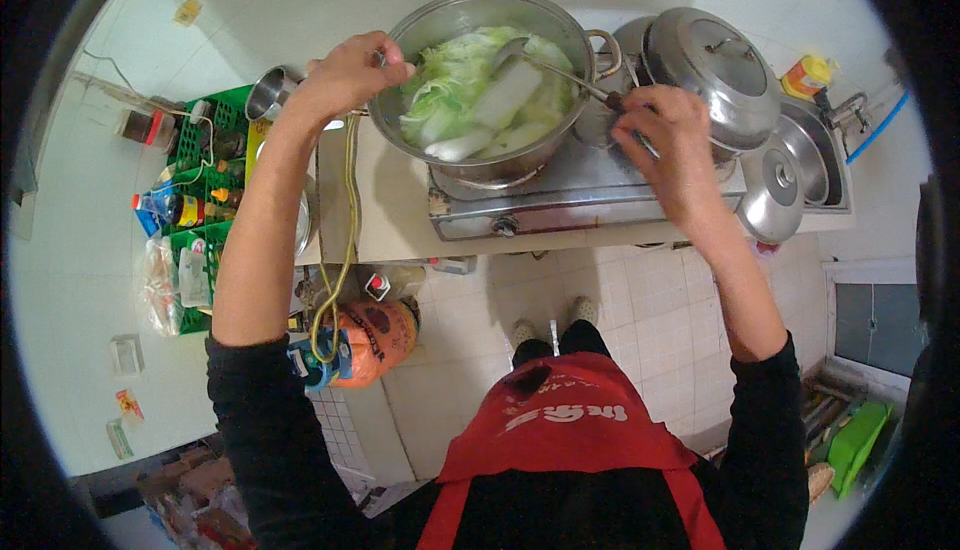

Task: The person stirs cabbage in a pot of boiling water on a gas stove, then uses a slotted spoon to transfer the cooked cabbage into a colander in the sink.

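A large steel pot (480, 164) stands on the gas stove (592, 197) before me, with pale green cabbage leaves (457, 92) in it. My right hand (667, 149) holds the dark handle of a metal ladle (559, 70) at the pot's right side. The ladle's bowl rests among the leaves. At the pot's upper left rim is my left hand (352, 74), fingers bent and their tips over the rim. Whether anything is between those fingertips is hidden. The pot's right loop handle (611, 55) stays uncovered.
A lidded aluminium pot (712, 77) stands right of the large pot. Beyond it are a loose lid (772, 194) and a sink (836, 152). Left are a small steel pot (270, 92) and a green rack (206, 239) with bottles. A yellow hose (350, 190) hangs over the counter edge.
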The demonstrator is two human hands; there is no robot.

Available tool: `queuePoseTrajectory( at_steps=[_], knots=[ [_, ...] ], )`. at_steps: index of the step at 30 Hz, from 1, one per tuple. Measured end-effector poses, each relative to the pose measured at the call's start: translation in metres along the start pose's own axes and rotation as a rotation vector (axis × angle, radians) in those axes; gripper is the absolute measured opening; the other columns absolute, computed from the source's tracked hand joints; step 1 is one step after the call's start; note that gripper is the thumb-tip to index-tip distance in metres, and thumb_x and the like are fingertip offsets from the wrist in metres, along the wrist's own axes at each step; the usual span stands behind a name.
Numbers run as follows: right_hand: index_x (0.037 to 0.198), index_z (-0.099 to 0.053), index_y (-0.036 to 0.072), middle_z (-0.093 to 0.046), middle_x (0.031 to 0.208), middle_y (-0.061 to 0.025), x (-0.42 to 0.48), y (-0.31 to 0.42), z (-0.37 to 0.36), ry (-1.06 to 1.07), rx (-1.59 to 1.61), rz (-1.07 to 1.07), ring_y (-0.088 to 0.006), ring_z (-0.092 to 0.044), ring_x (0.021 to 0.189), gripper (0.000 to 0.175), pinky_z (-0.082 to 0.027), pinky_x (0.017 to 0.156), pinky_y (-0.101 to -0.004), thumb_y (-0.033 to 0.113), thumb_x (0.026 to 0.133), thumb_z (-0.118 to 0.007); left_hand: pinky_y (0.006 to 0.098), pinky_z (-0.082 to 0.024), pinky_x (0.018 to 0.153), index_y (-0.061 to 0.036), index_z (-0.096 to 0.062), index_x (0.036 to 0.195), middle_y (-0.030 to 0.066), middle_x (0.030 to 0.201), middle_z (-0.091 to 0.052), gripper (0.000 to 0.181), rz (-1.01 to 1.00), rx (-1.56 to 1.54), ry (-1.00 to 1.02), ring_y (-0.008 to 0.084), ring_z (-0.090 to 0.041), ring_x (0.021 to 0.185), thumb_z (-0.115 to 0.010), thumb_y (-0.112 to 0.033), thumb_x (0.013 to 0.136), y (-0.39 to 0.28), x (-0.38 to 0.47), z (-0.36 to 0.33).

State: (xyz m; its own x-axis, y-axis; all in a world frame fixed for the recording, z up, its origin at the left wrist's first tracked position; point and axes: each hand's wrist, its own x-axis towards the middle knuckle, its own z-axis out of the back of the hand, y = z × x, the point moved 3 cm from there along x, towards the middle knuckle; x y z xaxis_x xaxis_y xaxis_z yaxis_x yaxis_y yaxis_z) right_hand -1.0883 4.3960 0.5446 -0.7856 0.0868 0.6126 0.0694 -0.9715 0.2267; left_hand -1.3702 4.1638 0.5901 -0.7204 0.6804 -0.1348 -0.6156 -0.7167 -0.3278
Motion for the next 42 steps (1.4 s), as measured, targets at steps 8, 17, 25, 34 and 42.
queuePoseTrajectory(
  at_steps=[8, 17, 25, 34, 42],
  knots=[
    [0.083, -0.068, 0.015, -0.060, 0.096, -0.0008, 0.051, 0.018, -0.066, 0.101, -0.277, 0.234, -0.0213, -0.052, 0.099, 0.007, -0.035, 0.085, -0.0402, 0.020, 0.079, -0.067, 0.0424, -0.033, 0.087, -0.0158, -0.068, 0.097, 0.0026, 0.095, -0.060, 0.027, -0.069, -0.090, -0.356, 0.0212, -0.052, 0.094, -0.063, -0.041, 0.090, 0.026, -0.062, -0.004],
    [0.093, -0.067, 0.017, -0.062, 0.103, -0.0026, 0.074, 0.069, -0.159, 0.458, 0.238, 0.252, -0.0240, -0.050, 0.107, 0.027, -0.032, 0.091, -0.0435, 0.037, 0.076, -0.073, 0.0456, -0.028, 0.091, -0.0216, -0.064, 0.108, -0.0025, 0.097, -0.062, 0.031, -0.066, -0.213, -0.302, 0.0219, -0.053, 0.101, -0.074, -0.029, 0.079, 0.049, -0.081, -0.037],
    [0.095, -0.064, 0.014, -0.065, 0.097, -0.0028, 0.098, 0.066, -0.190, 0.848, 0.307, 0.184, -0.0255, -0.051, 0.106, 0.027, -0.031, 0.091, -0.0438, 0.034, 0.077, -0.070, 0.0349, -0.038, 0.091, -0.0118, -0.067, 0.103, 0.0011, 0.101, -0.067, 0.024, -0.072, -0.152, -0.246, 0.0188, -0.060, 0.102, -0.072, -0.023, 0.083, 0.037, -0.082, -0.051],
    [0.089, -0.064, 0.011, -0.064, 0.084, -0.0033, 0.117, 0.037, -0.094, 0.194, 0.073, 0.152, -0.0243, -0.057, 0.087, 0.014, -0.035, 0.085, -0.0402, 0.022, 0.082, -0.069, 0.0476, -0.025, 0.095, -0.0174, -0.068, 0.105, 0.0025, 0.099, -0.067, 0.023, -0.130, 0.039, -0.341, 0.0271, -0.054, 0.097, -0.067, -0.018, 0.083, 0.027, -0.068, -0.064],
    [0.089, -0.062, 0.012, -0.061, 0.093, -0.0044, 0.085, 0.025, -0.080, 0.155, 0.005, 0.188, -0.0244, -0.054, 0.095, 0.013, -0.034, 0.087, -0.0396, 0.018, 0.081, -0.070, 0.0600, -0.023, 0.100, -0.0212, -0.056, 0.129, 0.0068, 0.105, -0.069, 0.035, -0.144, 0.390, 0.013, 0.0307, -0.057, 0.112, -0.052, -0.029, 0.095, 0.016, -0.025, -0.097]
  ],
)
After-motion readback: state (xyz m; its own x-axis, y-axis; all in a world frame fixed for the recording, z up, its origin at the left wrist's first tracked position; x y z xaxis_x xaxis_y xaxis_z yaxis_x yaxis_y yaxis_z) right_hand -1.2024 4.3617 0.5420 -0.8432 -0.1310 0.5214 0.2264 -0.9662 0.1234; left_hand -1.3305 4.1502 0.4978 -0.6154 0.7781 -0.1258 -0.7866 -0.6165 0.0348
